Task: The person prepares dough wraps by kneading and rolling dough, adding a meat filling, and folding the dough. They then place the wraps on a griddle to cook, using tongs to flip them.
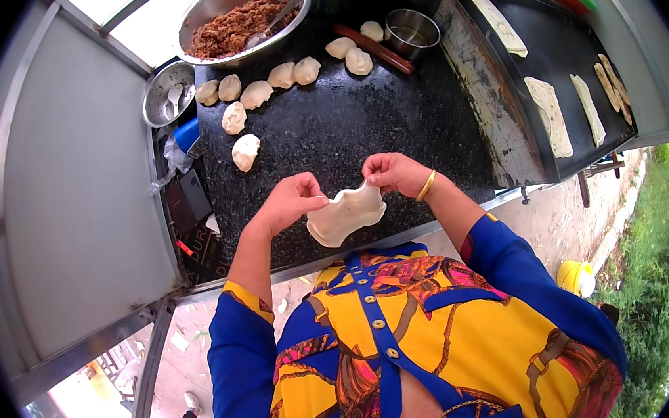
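Observation:
A flattened sheet of dough (347, 217) hangs between my two hands at the front of the black stone worktop (363, 123). My left hand (292, 204) pinches its upper left corner between thumb and fingers. With a gold bangle on its wrist, my right hand (394, 174) grips the upper right corner. The dough's far edge sags between the two pinches; whether its lower edge rests on the stone I cannot tell. Beyond my left hand lies a lump of dough (245, 153), and several more lumps (257, 94) sit in a curved row farther back.
A large steel basin of reddish-brown filling (241, 26) with a spoon stands at the back left. Nearby is a smaller bowl (169, 95) with a white spoon. A rolling pin (373, 49) lies beside a steel pot (412, 30). Right, a raised griddle (560, 64) carries dough strips.

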`<state>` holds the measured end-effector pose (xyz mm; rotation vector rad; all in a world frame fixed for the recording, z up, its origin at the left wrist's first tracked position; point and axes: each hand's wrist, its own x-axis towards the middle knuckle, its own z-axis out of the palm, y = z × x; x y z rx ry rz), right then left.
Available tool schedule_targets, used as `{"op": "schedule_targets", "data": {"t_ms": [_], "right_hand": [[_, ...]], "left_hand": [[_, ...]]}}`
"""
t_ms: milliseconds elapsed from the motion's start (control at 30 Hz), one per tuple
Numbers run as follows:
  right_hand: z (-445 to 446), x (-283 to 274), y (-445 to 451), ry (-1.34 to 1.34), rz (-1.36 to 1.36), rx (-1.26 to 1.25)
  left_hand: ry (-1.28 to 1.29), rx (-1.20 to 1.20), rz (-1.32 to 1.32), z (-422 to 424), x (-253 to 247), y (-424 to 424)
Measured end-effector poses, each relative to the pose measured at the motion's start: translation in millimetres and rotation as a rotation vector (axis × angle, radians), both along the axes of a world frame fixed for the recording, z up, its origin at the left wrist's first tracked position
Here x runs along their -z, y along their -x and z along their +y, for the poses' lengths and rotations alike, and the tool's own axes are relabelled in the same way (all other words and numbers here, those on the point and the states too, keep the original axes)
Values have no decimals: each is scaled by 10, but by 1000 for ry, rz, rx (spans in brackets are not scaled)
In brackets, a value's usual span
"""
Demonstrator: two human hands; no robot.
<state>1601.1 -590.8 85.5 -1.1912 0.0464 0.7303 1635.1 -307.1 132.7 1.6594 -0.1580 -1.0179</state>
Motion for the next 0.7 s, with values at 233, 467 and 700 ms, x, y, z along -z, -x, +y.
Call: {"op": "schedule_targets", "data": {"t_ms": [233, 467, 700], "right_hand": [[14, -615, -113, -18, -207, 256], [52, -124, 293, 427, -249, 265], [327, -72, -276, 1133, -563, 123]], "left_hand": [[68, -110, -285, 37, -647, -101], [-248, 176, -738, 143, -200, 626], [-523, -183, -852, -135, 206, 56]]}}
